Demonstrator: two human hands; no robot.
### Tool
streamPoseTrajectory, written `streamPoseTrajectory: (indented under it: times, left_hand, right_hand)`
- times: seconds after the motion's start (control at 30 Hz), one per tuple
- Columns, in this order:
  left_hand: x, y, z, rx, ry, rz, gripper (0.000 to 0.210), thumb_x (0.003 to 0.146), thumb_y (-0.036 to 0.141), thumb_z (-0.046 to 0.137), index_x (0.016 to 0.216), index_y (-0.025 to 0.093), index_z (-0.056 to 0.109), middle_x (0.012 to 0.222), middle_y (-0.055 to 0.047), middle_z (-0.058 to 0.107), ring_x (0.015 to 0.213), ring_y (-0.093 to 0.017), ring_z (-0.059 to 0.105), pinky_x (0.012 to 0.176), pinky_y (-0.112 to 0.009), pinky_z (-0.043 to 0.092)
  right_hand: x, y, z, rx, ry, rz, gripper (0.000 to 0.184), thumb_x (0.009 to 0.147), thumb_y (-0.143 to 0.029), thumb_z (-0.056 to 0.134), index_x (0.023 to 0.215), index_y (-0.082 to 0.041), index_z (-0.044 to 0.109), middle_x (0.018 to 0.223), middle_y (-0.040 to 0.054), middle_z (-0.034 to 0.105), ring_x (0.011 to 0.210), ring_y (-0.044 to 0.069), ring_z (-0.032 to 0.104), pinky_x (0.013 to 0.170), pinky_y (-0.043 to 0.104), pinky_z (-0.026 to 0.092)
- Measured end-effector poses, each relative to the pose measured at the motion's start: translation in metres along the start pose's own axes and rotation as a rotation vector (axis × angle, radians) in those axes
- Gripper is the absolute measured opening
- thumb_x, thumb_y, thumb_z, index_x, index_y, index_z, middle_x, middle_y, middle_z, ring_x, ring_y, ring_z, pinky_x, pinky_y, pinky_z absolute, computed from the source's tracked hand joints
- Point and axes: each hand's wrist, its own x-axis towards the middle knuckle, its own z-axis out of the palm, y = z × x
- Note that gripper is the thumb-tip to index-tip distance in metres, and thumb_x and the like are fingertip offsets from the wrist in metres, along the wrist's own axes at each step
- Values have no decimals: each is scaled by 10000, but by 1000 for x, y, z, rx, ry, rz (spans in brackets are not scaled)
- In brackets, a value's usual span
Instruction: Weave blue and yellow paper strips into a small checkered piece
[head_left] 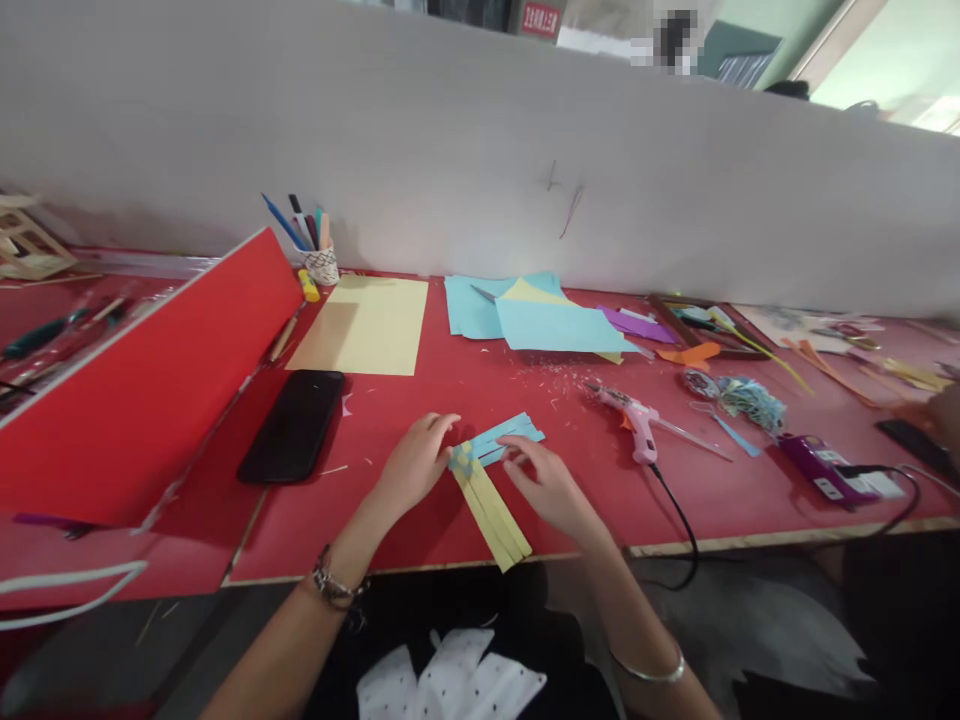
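Observation:
On the red tabletop lies a piece of woven paper strips (pixel 466 458). Its blue strips (pixel 491 438) run to the upper right, and its yellow strips (pixel 493 515) run down toward the table's front edge. They cross in a small checkered patch. My left hand (pixel 414 460) is beside the patch's left side, fingers apart and curved, the thumb close to the patch's corner. My right hand (pixel 551 485) is open at the right, its fingertips over the blue strips. Whether those fingertips press on the paper is hard to tell.
A black phone (pixel 291 425) and a red board (pixel 165 390) lie left. Yellow paper (pixel 367 325), blue sheets (pixel 559 322) and a pen cup (pixel 322 265) stand toward the white partition. Right are a pink glue gun (pixel 637 425) with cord, a purple power strip (pixel 821 468) and another person's hand (pixel 946 415).

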Motion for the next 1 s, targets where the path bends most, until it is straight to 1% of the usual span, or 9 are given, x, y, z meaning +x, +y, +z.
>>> streamPoseTrajectory:
  times: [0.1,0.17,0.23,0.3,0.37,0.47,0.57,0.73,1.0]
  left_hand:
    - [-8,-5,-1,24,27,-76,262,797,122,471,1053,134,526,997,-95,565,929,-210,546,790,-351,461]
    - [-14,-7,1,59,58,-89,233,790,102,470,1003,132,561,969,-88,566,920,-212,554,782,-346,466]
    - [-17,-7,5,88,108,-78,236,785,85,464,983,141,579,936,-77,565,890,-205,565,766,-337,474]
    - [-19,-8,8,99,142,-44,238,786,85,460,973,151,591,897,-66,566,850,-195,573,745,-325,482]
    - [-21,-9,10,103,159,-3,234,784,82,458,956,154,600,873,-61,567,824,-188,576,731,-316,487]
    - [-27,-11,11,116,191,28,226,787,92,451,942,159,601,866,-59,570,814,-183,577,720,-310,489]
    - [-31,-13,12,148,208,34,225,799,123,443,962,168,592,875,-60,574,818,-187,576,726,-320,490]
    - [-26,-12,8,172,140,40,300,821,149,412,1096,158,532,966,-91,584,893,-213,574,749,-348,490]
    - [-4,-6,-2,-68,-16,19,397,850,162,307,1226,146,435,1183,-115,556,1073,-201,526,872,-357,445]
  right_hand:
    - [8,6,-11,-158,98,-94,309,795,-201,366,1048,-212,543,1011,87,603,958,199,549,842,369,403]
    - [19,6,-16,-290,25,-178,350,794,-188,383,1112,-230,522,1141,88,552,1096,222,470,951,443,292]
    - [32,2,-18,-361,-141,-226,363,791,-208,428,1144,-241,508,1204,80,511,1147,226,421,994,476,203]
    - [44,-2,-16,-382,-279,-225,323,803,-244,453,1117,-228,528,1185,81,515,1126,213,433,991,456,200]
    - [51,-7,-10,-424,-343,-208,276,810,-268,471,1066,-213,557,1121,83,538,1072,206,463,976,450,200]
    - [50,-13,-2,-507,-347,-206,269,786,-289,529,1040,-205,559,1059,83,550,998,219,486,942,478,178]
    - [45,-16,3,-532,-345,-168,238,780,-284,545,998,-189,555,978,73,564,924,218,490,855,428,244]
    - [45,-17,7,-508,-360,-38,188,767,-305,555,869,-148,558,869,56,555,870,207,463,736,325,273]
    - [53,-20,4,-371,-314,6,164,823,-221,445,697,-171,536,788,8,551,834,158,482,843,388,212]
